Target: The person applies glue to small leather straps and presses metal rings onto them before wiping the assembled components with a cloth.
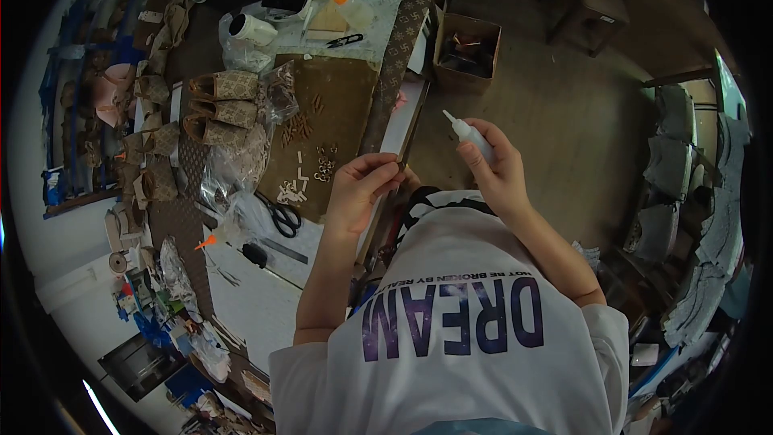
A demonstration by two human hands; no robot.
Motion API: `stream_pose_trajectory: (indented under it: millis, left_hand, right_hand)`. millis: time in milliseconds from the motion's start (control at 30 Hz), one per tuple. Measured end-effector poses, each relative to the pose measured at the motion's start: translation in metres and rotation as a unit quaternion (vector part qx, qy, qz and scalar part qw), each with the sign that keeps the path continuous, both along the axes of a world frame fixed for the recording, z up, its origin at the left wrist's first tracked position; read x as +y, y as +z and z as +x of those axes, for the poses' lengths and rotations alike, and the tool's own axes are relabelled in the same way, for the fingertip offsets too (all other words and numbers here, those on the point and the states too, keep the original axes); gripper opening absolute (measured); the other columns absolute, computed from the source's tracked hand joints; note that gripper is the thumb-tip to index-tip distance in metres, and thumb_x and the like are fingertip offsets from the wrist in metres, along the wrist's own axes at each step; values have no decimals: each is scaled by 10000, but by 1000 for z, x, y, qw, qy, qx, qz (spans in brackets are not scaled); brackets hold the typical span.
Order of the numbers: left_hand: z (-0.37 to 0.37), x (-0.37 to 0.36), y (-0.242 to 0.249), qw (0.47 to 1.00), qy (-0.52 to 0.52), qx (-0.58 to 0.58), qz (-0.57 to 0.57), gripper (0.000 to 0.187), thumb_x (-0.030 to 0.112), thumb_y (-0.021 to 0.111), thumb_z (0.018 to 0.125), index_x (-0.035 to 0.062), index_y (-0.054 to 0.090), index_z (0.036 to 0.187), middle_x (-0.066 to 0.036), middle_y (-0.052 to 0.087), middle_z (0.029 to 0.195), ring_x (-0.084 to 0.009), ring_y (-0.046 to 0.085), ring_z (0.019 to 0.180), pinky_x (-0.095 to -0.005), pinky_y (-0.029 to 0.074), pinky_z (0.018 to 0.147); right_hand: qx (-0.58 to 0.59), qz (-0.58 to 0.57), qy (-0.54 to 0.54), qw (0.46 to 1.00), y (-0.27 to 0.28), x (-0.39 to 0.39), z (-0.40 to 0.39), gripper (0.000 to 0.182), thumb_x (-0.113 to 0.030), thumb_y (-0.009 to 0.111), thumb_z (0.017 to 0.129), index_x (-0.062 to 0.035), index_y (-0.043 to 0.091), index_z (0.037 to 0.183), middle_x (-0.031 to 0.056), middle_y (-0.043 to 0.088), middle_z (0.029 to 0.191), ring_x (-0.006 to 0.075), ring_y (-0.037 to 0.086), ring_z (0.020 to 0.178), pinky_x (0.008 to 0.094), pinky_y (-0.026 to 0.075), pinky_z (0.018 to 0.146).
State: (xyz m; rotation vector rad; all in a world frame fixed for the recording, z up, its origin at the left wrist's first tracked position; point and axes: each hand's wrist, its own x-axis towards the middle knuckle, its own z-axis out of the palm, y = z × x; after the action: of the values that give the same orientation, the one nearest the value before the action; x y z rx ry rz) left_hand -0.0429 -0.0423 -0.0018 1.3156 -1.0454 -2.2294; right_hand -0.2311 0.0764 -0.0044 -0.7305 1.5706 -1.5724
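In my right hand (501, 163) is a small white squeeze bottle (475, 139) with a narrow pointed nozzle. It is tilted, its tip facing up and to the left, and my fingers and thumb are wrapped round it. My left hand (362, 188) is closed in a pinch near the table's right edge. A small dark bit shows at its fingertips, too small to name. To the left of that hand lie small metal clasps (325, 163), short white strips (291, 192) and brown pieces (298, 125) on a brown board (342, 105).
Black-handled scissors (283, 217) lie left of my left hand. Patterned pouches (229, 101) and plastic bags stand farther left. At the back are an orange-tipped bottle (352, 8), a white jar (251, 30) and thread snips (345, 41). A cardboard box (493, 64) and a stool (592, 4) stand on the floor.
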Motion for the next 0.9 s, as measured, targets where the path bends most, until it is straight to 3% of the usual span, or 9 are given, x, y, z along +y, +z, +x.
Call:
stream_pose_trajectory:
  millis: [400, 700, 800, 900]
  left_hand:
    - [2, 4, 1, 1000, -13, 24, -9, 155, 19, 631, 816, 19, 628, 971, -54, 649, 867, -134, 634, 742, -233, 520, 694]
    - [9, 10, -4, 999, -16, 43, 1, 132, 26, 620, 826, 37, 604, 958, -48, 639, 863, -116, 614, 737, -222, 498, 676]
    - [9, 15, -2, 998, -4, 55, 1, 111, 20, 607, 833, 65, 563, 925, -41, 626, 866, -106, 591, 724, -218, 475, 660]
    - [11, 20, -4, 997, 13, 76, 4, 124, 4, 582, 842, 96, 500, 863, -46, 596, 867, -103, 549, 704, -211, 438, 651]
  right_hand:
    - [-113, -52, -2, 992, -10, -1, 3, 370, -262, 560, 923, -5, 490, 1179, -22, 537, 892, 11, 432, 739, 148, 348, 631]
    - [-126, -46, 2, 991, -12, -2, 7, 346, -248, 542, 932, -14, 484, 1181, -15, 548, 874, 20, 413, 680, 165, 338, 590]
    - [-122, -60, 3, 991, -13, -1, 9, 343, -240, 544, 931, -19, 476, 1184, -10, 548, 894, 27, 422, 694, 168, 345, 605]
    - [-146, -61, 9, 987, -16, 1, 9, 333, -211, 567, 921, -15, 482, 1177, -5, 547, 1003, 55, 499, 913, 191, 395, 803]
